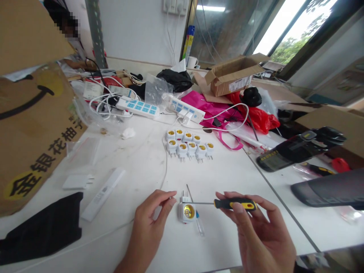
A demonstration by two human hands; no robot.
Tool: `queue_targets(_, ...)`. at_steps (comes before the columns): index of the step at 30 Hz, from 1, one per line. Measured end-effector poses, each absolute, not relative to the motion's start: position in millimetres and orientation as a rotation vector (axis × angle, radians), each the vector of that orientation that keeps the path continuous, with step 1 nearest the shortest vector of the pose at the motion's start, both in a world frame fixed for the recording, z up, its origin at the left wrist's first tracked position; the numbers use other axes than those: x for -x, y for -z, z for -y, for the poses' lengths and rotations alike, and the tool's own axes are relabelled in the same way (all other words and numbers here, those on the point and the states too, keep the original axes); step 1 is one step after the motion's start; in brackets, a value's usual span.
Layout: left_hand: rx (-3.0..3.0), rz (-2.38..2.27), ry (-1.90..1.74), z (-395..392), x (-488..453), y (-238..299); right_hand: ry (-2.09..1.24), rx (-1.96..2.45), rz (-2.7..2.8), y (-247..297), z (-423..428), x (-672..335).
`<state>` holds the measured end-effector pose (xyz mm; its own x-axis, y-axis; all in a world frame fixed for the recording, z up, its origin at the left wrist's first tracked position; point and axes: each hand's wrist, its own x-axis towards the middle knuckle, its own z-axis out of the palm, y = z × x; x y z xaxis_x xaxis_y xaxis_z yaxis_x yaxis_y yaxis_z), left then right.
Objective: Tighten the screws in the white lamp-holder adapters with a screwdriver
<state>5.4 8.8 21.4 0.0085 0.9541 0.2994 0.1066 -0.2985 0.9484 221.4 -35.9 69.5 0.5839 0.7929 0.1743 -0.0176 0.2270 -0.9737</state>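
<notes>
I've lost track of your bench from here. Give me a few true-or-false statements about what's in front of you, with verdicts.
The right hand holds a screwdriver with a black and yellow handle: true.
The left hand grips pliers: false, it holds no pliers and is beside a white socket adapter.
The screwdriver's shaft reaches that adapter: true.
More adapters stand grouped beyond the hands: true.
A cardboard box sits between the hands: false, it is far beyond them.

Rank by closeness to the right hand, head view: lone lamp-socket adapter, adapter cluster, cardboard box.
1. Lone lamp-socket adapter, left of the right hand.
2. Adapter cluster, farther up the table.
3. Cardboard box, at the far side.
</notes>
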Motion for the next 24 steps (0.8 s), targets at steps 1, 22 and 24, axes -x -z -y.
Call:
queue_targets(1,-1.494,-1.142,-1.374,-8.5,-5.4,-21.3,-0.613,1.233,0.814,-71.9,36.2,-223.4)
queue_targets(22,-1.655,-1.113,-1.247,-6.1,-6.7,-21.6,-0.425,1.357,1.262,-93.7,44.2,-201.2)
queue_targets(24,-1.673,-1.117,-1.244,-5.3,-7.9,-21.5,-0.413,1.346,1.322,-95.2,43.0,-204.1)
